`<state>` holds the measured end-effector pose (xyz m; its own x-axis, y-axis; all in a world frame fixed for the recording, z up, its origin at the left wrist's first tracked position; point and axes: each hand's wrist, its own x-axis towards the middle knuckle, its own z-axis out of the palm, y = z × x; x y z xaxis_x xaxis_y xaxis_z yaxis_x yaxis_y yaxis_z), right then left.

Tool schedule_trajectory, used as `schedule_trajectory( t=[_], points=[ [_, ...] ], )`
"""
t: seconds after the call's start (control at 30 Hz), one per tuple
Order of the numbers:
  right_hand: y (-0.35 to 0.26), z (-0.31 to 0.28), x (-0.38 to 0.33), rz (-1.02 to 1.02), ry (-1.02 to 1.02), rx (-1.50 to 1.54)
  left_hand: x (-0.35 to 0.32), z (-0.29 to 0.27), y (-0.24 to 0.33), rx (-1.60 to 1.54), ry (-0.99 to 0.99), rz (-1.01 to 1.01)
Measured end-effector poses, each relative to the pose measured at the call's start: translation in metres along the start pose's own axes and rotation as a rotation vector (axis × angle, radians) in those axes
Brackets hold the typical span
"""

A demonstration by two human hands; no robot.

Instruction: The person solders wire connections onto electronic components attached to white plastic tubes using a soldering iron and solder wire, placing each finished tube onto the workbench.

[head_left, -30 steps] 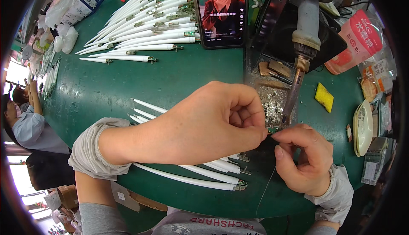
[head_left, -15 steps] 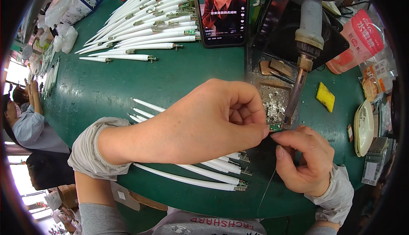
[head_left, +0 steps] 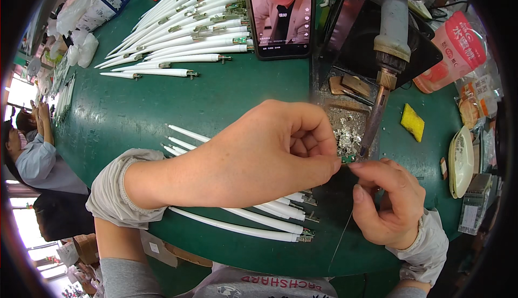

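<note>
My left hand (head_left: pixel 264 157) is closed, its thumb and index finger pinching a small green circuit board (head_left: pixel 348 158). Whatever else lies inside that fist is hidden. The board is just below the tip of a soldering iron (head_left: pixel 382 93), which points down from a fixed mount; whether they touch I cannot tell. My right hand (head_left: pixel 391 201) is curled with a thin wire (head_left: pixel 342 238) in its fingers, the index fingertip close to the board's right end. The wire trails down over the table edge. Under my left forearm lie several white pen-shaped sticks (head_left: pixel 237 227) with small boards at their ends.
A big fan of similar white sticks (head_left: pixel 178 47) covers the far left. Upright behind is a phone (head_left: pixel 281 22). A solder-splattered metal plate (head_left: pixel 348 125) sits beneath the iron. To the right are a yellow sponge (head_left: pixel 412 122), a pink cup (head_left: pixel 450 52) and a pale dish (head_left: pixel 460 163).
My right hand has shifted slightly right, away from my left fingertips, and the trailing wire has moved with it. My left hand stays in place. The phone's picture has changed.
</note>
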<state>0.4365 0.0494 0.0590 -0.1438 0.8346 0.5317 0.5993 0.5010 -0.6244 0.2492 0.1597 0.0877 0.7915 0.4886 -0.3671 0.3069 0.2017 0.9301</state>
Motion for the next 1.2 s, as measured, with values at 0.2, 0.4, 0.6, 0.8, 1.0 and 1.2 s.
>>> schedule_trajectory(
  t=[0.2,0.4,0.6,0.8,1.0,1.2],
  points=[
    [0.002,0.001,0.001,-0.007,0.003,-0.017,0.001,0.000,-0.001,-0.014,0.000,0.001],
    [0.003,-0.004,0.001,0.023,-0.080,0.068,0.001,0.000,-0.002,-0.027,0.006,0.009],
    [-0.002,-0.002,-0.009,0.357,-0.006,0.534,-0.001,0.003,0.000,-0.025,0.025,0.009],
    [-0.008,-0.007,0.007,0.631,-0.071,0.708,-0.004,0.005,0.005,0.035,0.065,0.021],
    [-0.008,-0.005,0.007,0.618,-0.063,0.727,-0.005,0.005,0.004,0.030,0.077,0.073],
    [-0.006,-0.005,0.005,0.576,-0.042,0.729,-0.006,0.005,0.003,0.008,0.075,0.110]
  ],
)
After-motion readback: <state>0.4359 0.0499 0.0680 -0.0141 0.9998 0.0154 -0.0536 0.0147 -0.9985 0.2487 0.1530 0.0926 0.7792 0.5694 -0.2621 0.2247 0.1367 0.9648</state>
